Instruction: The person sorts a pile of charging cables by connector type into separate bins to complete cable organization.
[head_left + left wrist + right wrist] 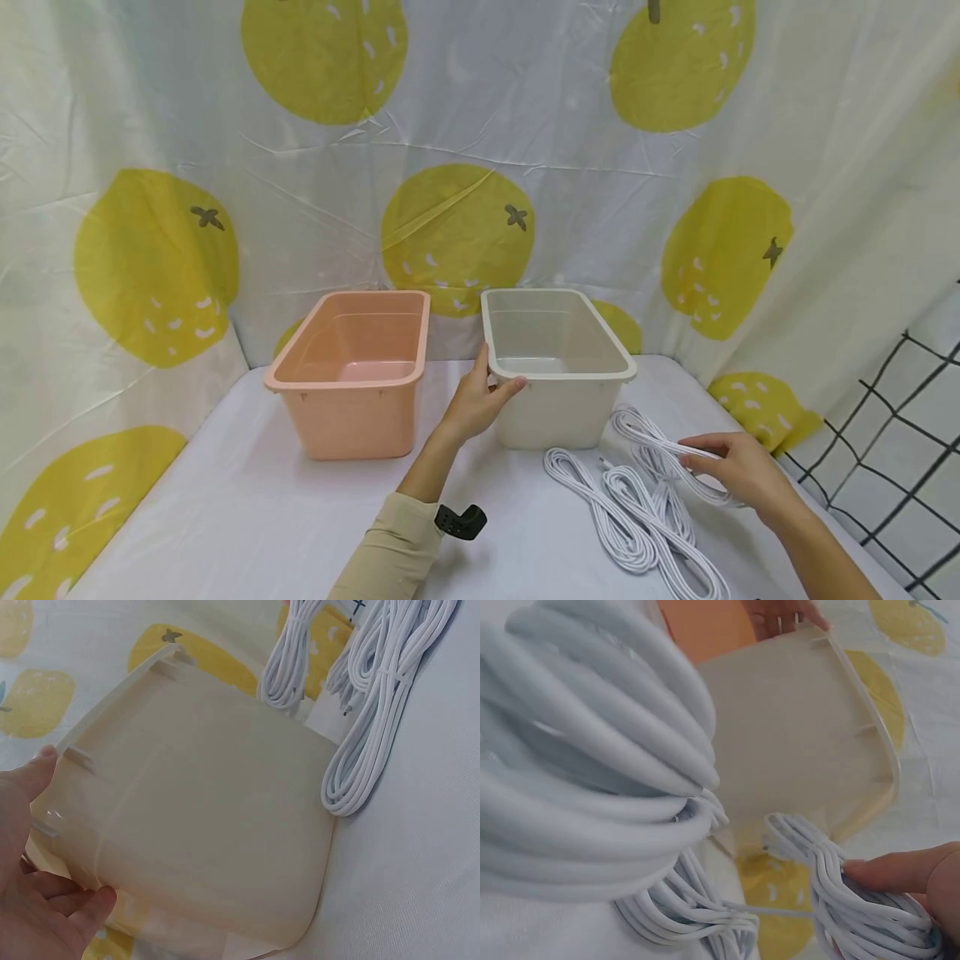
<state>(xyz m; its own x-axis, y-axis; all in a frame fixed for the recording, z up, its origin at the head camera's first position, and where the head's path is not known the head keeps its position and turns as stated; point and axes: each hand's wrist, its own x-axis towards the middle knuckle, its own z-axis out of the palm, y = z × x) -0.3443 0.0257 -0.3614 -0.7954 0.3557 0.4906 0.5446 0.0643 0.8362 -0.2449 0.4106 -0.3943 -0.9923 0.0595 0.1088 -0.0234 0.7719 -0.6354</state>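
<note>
White cable (651, 435), looped into a long bundle, sits right of centre in the lower half of my head view, just beside the cream tub (558, 417). The person's right hand (738, 475) pinches it between thumb and fingers; I cannot tell whether the bundle is wholly off the table (247, 517). In my right wrist view the thumb lies along the strands at lower right, the other fingers mostly hidden.

More bundles (633, 552) lie across one another toward the bottom right of the head view, and one looms large at upper left of the right wrist view. The left hand (480, 400) grips the tub's front left corner, thumb at the rim.

Left of centre I have the pink tub (356, 425), apart from the cream one. A beige sleeve (397, 533) and a black band (460, 522) show at lower centre, a black wire grid (892, 412) at lower right, a fruit-print curtain (570, 125) behind.
</note>
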